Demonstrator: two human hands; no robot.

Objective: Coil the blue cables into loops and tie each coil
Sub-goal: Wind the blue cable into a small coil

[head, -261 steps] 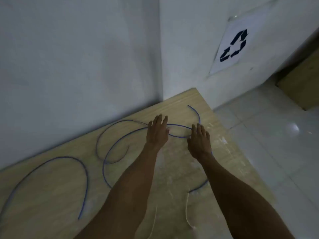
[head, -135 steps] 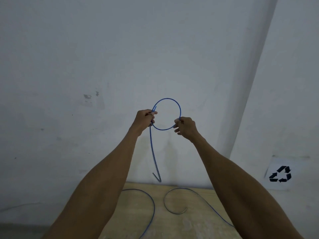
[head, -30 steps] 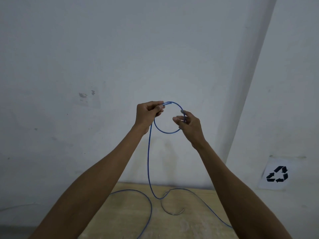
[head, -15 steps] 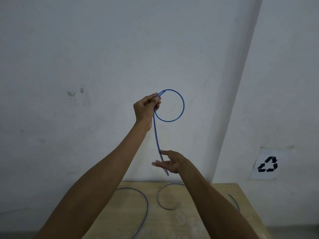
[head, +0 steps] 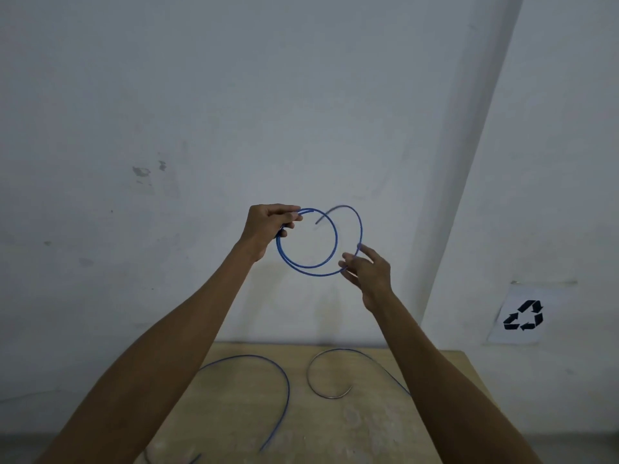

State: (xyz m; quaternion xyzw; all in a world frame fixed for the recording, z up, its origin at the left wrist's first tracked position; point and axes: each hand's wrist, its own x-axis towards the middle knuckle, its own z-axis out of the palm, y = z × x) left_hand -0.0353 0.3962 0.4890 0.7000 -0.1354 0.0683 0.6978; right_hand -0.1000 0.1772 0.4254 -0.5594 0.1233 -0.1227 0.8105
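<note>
I hold a blue cable (head: 310,265) up in front of the wall, wound into two loops. My left hand (head: 268,226) pinches the loops together at their upper left. My right hand (head: 366,271) grips the outer loop at its lower right, and the cable's free end curls up and back over the top, blurred. Two more blue cables lie on the wooden table (head: 241,413) below: one long arc (head: 284,380) at left, one hooked curve (head: 315,386) at centre that runs behind my right forearm.
A white wall stands right behind the table, with a corner column to the right. A paper sheet with a recycling symbol (head: 522,316) is stuck low on the right wall. Pale smudges mark the table's near part.
My right hand rose from below and brought the hanging tail up into a second loop beside the first. My left hand kept its pinch on the coil.
</note>
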